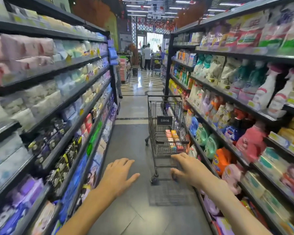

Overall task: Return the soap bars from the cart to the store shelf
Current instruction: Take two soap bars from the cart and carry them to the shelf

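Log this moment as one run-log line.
stage: approaching cart | left hand: open, empty | right hand: open, empty | soap bars: in cart | shelf: none returned

Hands: left hand [118,175] and right hand [187,171], both bare, no gloves, rings or watch to be seen.
Forearms: bare up to the frame's lower edge; no sleeve shows.
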